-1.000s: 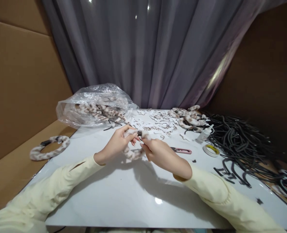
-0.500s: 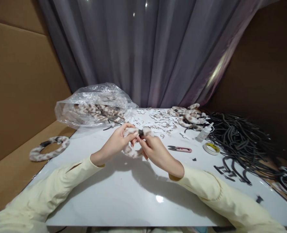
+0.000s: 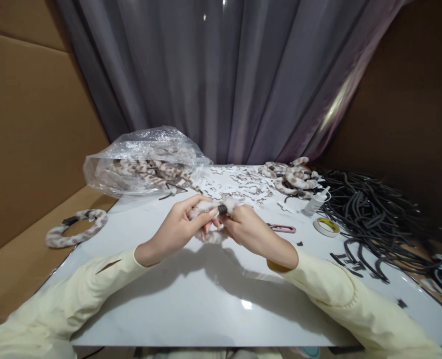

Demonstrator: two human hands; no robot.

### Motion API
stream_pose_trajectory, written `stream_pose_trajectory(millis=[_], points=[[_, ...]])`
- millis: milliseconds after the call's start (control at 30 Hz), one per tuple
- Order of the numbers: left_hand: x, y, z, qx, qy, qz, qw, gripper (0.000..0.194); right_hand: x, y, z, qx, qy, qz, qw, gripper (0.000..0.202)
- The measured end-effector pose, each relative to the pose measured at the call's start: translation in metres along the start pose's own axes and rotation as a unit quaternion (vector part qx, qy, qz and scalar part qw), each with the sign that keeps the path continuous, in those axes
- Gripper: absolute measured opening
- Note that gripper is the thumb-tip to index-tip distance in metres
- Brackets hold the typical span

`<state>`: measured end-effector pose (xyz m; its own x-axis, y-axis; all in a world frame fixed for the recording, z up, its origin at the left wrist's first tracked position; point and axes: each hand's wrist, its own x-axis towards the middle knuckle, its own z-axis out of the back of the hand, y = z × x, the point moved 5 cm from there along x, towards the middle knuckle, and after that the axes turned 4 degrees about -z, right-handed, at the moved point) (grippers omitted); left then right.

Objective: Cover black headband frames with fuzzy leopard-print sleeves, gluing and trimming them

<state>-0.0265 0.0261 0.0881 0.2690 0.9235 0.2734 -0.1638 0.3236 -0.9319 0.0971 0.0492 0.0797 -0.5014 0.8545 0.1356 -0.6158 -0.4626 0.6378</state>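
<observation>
A white fluffy ring with brown patches (image 3: 198, 209) is held between my hands above the table. A black band (image 3: 223, 210) wraps the joint at its top. My left hand (image 3: 181, 224) grips the ring's left side, with the thumb pressed close to the band. My right hand (image 3: 245, 227) is closed on the right side just past the band; some of its fingers are hidden behind the ring. Right of that hand lie pink-handled thread snips (image 3: 283, 228), their blades covered by the hand.
Left lies another fluffy ring (image 3: 77, 229). A clear plastic bag (image 3: 146, 149) with fluffy pieces stands behind. Small metal bits (image 3: 243, 179) are scattered at the back. Right are a tape roll (image 3: 326, 227), a white bottle (image 3: 316, 202), finished-looking rings (image 3: 292, 177) and black tubes (image 3: 363, 214).
My right hand has moved slightly right and down, now covering the snips' blades. The banded joint has shifted a little right and tilted. Both hands still hold the ring.
</observation>
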Motion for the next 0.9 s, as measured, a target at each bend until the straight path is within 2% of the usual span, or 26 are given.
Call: stream_pose_trajectory(millis=[100,200,300,367,467,533,567,633,767,833,900], points=[[-0.004,-0.004,-0.004,-0.062,0.013,-0.012,0.998,0.017,0.0,0.0,0.0,0.03,0.016,0.018,0.999,0.021],[-0.005,-0.005,-0.003,-0.065,0.009,-0.018,0.998,0.016,-0.001,0.0,-0.001,0.033,0.013,0.021,0.999,0.02],[-0.005,-0.002,0.0,-0.007,0.0,-0.031,1.0,0.017,-0.004,0.005,-0.002,0.034,0.03,0.006,0.999,0.022],[-0.004,-0.002,0.005,0.089,-0.023,-0.07,0.993,0.015,-0.008,0.009,0.0,0.043,0.064,-0.023,0.997,0.029],[-0.005,-0.008,0.009,0.256,-0.051,-0.19,0.946,0.014,-0.014,0.017,0.007,0.059,0.103,-0.049,0.992,0.038],[-0.005,-0.011,0.007,0.319,-0.05,-0.256,0.911,0.015,-0.016,0.021,0.014,0.038,0.094,-0.035,0.994,0.037],[-0.005,-0.012,0.007,0.333,-0.047,-0.267,0.903,0.015,-0.017,0.021,0.017,0.018,0.083,-0.02,0.996,0.035],[-0.003,-0.012,0.007,0.337,-0.042,-0.246,0.908,0.014,-0.017,0.021,0.019,-0.028,0.062,0.02,0.997,0.03],[0.004,-0.004,0.008,0.314,-0.035,-0.146,0.937,0.013,-0.019,0.015,0.017,-0.134,0.016,0.074,0.988,0.023],[0.006,0.0,0.008,0.314,-0.03,-0.127,0.94,0.014,-0.021,0.015,0.014,-0.177,-0.002,0.083,0.981,0.02],[0.007,0.002,0.006,0.321,-0.022,-0.128,0.938,0.015,-0.023,0.017,0.013,-0.213,-0.015,0.095,0.972,0.027]])
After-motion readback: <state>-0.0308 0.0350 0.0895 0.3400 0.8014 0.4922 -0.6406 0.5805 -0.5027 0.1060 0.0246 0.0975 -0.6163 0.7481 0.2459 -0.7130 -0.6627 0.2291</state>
